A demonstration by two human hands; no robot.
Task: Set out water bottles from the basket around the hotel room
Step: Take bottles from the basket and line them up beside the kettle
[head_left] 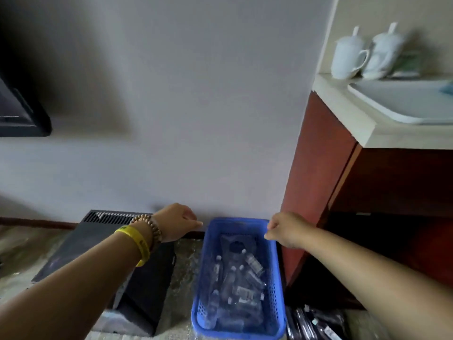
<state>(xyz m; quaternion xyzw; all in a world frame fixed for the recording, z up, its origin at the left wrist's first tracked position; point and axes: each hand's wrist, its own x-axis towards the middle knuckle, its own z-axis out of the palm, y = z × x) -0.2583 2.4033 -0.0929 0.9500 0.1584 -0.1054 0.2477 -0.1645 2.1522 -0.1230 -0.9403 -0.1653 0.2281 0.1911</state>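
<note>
The blue basket [277, 278] sits on the floor at 6 o'clock, full of water bottles [245, 293]. The left hand [177, 222] hangs just off its 11 o'clock corner, fingers curled, holding nothing. The right hand [286, 229] is at the 1 o'clock rim, fingers curled; I cannot tell if they pinch it. Best to reach in, wrap fingers round one bottle's middle and lift straight up.

basket [277, 278]: one
water bottles [253, 262]: at least six, pile blurred
lidded cups [346, 57]: two
tray [402, 104]: one
</note>
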